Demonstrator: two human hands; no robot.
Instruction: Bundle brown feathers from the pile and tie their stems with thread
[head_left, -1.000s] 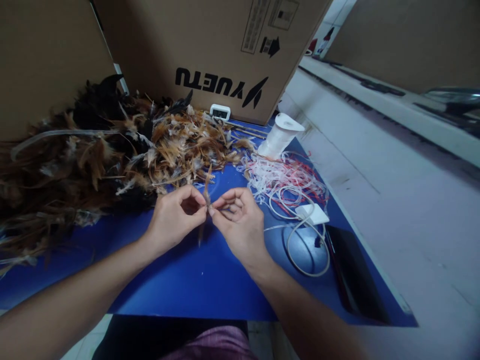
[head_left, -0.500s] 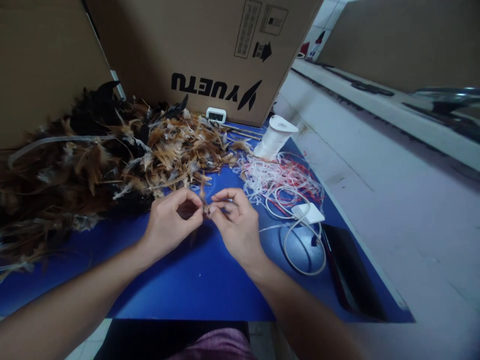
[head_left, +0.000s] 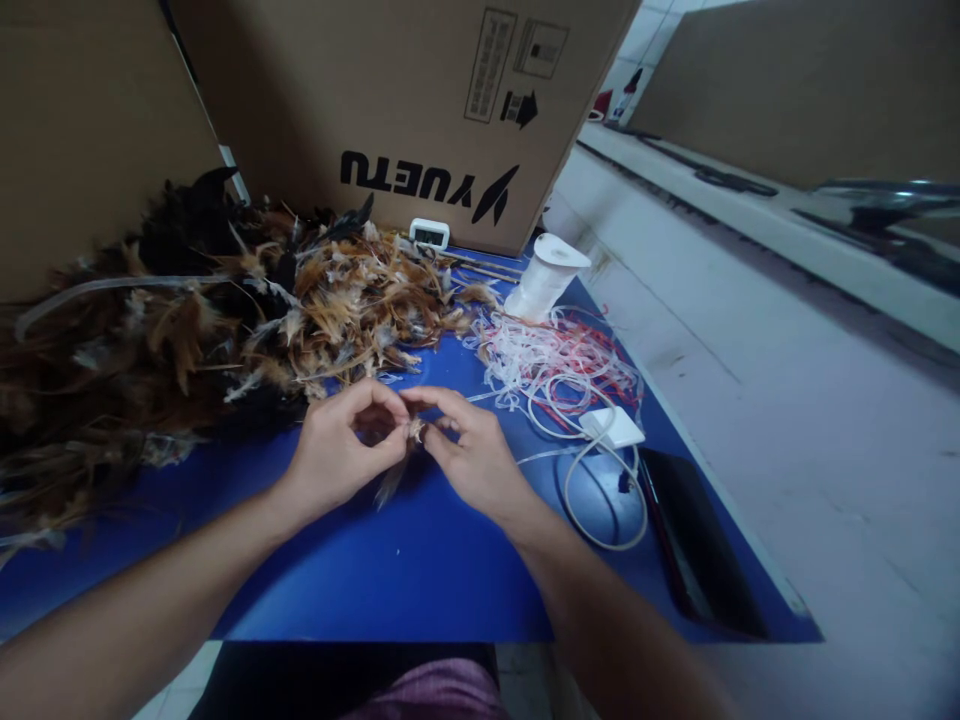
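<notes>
Over the blue table, my left hand [head_left: 346,438] is closed, thumb and index finger pinching a small brown feather [head_left: 391,482] whose tip hangs below the fingers. Opposite it, my right hand [head_left: 471,450] is curled, with its thumb at the pale upper end of that feather and its index finger reaching across to my left fingertips. The exact grip there is partly hidden by the fingers. Just left of and beyond my hands lies a big pile of brown and black feathers [head_left: 352,300].
Right of the pile are a white spool [head_left: 545,275], tangled white and red strands [head_left: 555,355], a white cable with a square white piece [head_left: 613,428] and a black phone-like device [head_left: 701,540]. A small digital display [head_left: 430,234] stands before a cardboard box [head_left: 390,90]. A wall borders the right.
The feather, which pointed up and away from my fingers, now hangs down below them. My right index finger has moved left to meet my left hand.
</notes>
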